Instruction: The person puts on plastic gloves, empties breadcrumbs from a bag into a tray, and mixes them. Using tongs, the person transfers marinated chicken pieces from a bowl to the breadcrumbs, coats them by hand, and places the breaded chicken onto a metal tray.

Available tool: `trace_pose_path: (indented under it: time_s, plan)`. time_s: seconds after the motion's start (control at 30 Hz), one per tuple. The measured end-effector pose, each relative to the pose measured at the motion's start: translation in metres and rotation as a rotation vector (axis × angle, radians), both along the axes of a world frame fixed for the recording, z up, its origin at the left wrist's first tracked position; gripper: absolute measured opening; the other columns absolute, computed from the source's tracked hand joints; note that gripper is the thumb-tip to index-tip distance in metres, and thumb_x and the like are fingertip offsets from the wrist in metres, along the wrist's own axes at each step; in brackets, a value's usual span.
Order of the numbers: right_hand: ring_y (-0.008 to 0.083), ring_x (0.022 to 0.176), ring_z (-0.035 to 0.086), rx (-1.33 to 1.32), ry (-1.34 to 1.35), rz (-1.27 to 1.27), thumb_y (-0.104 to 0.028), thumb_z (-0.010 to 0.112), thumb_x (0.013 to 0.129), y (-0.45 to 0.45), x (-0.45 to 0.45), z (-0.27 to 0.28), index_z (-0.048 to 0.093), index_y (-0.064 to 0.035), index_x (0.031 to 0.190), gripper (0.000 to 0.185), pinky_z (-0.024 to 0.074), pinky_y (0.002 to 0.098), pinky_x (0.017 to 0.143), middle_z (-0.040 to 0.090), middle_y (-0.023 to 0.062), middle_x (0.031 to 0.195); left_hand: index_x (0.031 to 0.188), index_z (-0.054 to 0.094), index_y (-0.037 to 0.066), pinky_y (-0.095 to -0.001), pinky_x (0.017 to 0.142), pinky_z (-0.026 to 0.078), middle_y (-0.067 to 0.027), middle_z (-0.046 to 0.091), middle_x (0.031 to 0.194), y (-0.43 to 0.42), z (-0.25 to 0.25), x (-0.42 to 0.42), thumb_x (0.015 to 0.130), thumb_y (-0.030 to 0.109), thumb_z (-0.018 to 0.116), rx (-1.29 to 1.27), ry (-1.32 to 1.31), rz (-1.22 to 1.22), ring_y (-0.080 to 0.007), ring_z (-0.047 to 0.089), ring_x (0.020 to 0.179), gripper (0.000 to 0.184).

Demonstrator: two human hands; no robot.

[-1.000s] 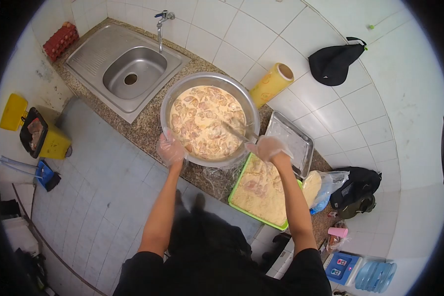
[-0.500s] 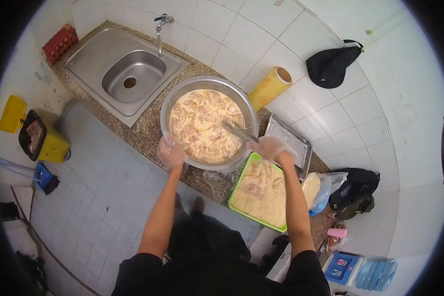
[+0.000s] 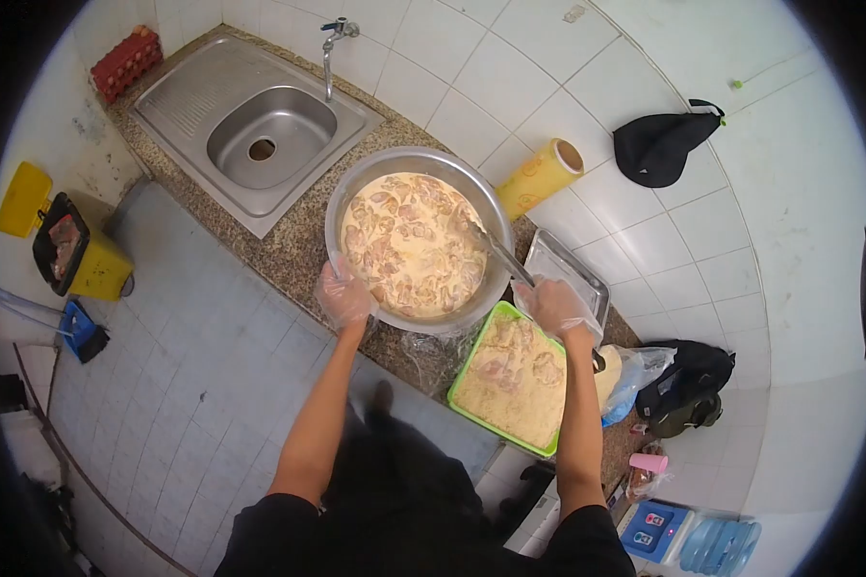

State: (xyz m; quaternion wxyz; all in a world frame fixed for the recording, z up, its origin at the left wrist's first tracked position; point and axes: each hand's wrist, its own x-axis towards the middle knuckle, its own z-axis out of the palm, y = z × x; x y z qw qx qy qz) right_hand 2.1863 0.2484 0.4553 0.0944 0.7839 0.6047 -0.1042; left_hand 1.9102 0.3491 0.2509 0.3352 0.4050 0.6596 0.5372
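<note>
A large metal bowl point(image 3: 337, 207) holds pieces of meat in a creamy liquid point(image 3: 414, 245). My left hand point(image 3: 346, 296), in a clear plastic glove, grips the bowl's near left rim. In my gloved right hand point(image 3: 560, 308) is the handle of a metal utensil point(image 3: 502, 258), whose head rests at the right side of the liquid. Just below that hand lies a green tray point(image 3: 459, 385) of pale yellow crumbs with coated pieces in it. A metal tray point(image 3: 587, 274) sits partly behind my right hand.
A steel sink point(image 3: 260, 144) with a tap point(image 3: 329, 58) is at the upper left. Behind the bowl stands a yellow film roll point(image 3: 539, 180). Plastic bags point(image 3: 635, 377), a black bag point(image 3: 678, 375) and a pink cup point(image 3: 648, 463) are on the right. A yellow bin point(image 3: 101, 269) stands on the floor.
My right hand and the utensil have moved right, and the utensil's head is now near the bowl's right rim. My left hand still grips the rim. The whole view has shifted slightly.
</note>
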Motion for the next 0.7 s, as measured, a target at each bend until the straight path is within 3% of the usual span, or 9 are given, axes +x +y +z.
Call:
trace_pose_path:
  time_s: [0.1,0.2,0.33,0.43,0.53,0.6,0.7]
  plan:
    - [0.0449,0.087,0.069,-0.008,-0.012,0.076,-0.048,0.046,0.104,-0.001,-0.001,-0.050,0.072,0.0006,0.095,0.055,0.0537,0.0534,0.080,0.071,0.0262,0.090,0.093,0.066,-0.004,-0.0453,0.067,0.049,-0.0231,0.068,0.082,0.001,-0.004,0.003,0.103,0.022,0.055,0.049,-0.004,0.017,-0.0386,0.064,0.073,0.029]
    - [0.0420,0.085,0.070,-0.231,-0.075,0.084,-0.048,0.046,0.104,-0.002,-0.044,-0.057,0.071,0.0012,0.097,0.055,0.0553,0.0506,0.080,0.072,0.0249,0.092,0.095,0.067,-0.004,-0.0442,0.068,0.050,-0.0217,0.069,0.083,-0.002,0.000,0.004,0.103,0.022,0.055,0.087,-0.032,-0.007,-0.0357,0.065,0.073,0.030]
    - [0.0406,0.085,0.071,-0.104,0.007,0.070,-0.048,0.046,0.104,-0.027,-0.036,-0.075,0.070,0.0013,0.097,0.055,0.0547,0.0500,0.077,0.072,0.0242,0.092,0.098,0.067,-0.004,-0.0429,0.070,0.050,-0.0198,0.070,0.083,-0.001,0.001,0.003,0.104,0.024,0.054,0.085,-0.032,-0.028,-0.0321,0.066,0.073,0.031]
    - [0.0436,0.084,0.069,-0.036,0.152,-0.049,-0.050,0.047,0.103,-0.050,-0.019,-0.044,0.069,0.0019,0.097,0.057,0.0522,0.0515,0.076,0.070,0.0257,0.089,0.099,0.068,-0.004,-0.0420,0.070,0.050,-0.0186,0.070,0.084,-0.001,0.004,0.005,0.105,0.025,0.054,0.041,-0.054,-0.026,-0.0313,0.065,0.073,0.033]
    - [0.0467,0.084,0.067,-0.043,0.288,-0.261,-0.052,0.049,0.102,-0.082,0.014,-0.022,0.067,0.0032,0.097,0.058,0.0496,0.0528,0.076,0.068,0.0285,0.086,0.109,0.071,-0.001,-0.0394,0.075,0.052,-0.0139,0.074,0.090,-0.005,0.014,0.002,0.106,0.035,0.050,-0.061,-0.056,-0.074,-0.0237,0.067,0.081,0.042]
    - [0.0485,0.085,0.066,-0.101,0.337,-0.348,-0.052,0.050,0.102,-0.105,0.019,0.018,0.065,0.0048,0.098,0.059,0.0484,0.0535,0.077,0.066,0.0311,0.085,0.108,0.070,-0.002,-0.0403,0.072,0.051,-0.0138,0.072,0.087,-0.008,-0.005,-0.006,0.106,0.035,0.051,-0.077,-0.048,-0.086,-0.0259,0.065,0.076,0.042]
    - [0.0340,0.060,0.061,-0.021,0.348,-0.340,-0.047,0.054,0.103,-0.156,0.053,0.034,0.062,0.0048,0.087,0.055,0.0434,0.0476,0.059,0.062,0.0201,0.066,0.111,0.070,-0.001,-0.0405,0.071,0.050,-0.0129,0.071,0.086,-0.034,-0.004,-0.022,0.107,0.037,0.050,-0.220,-0.010,-0.154,-0.0261,0.064,0.073,0.043]
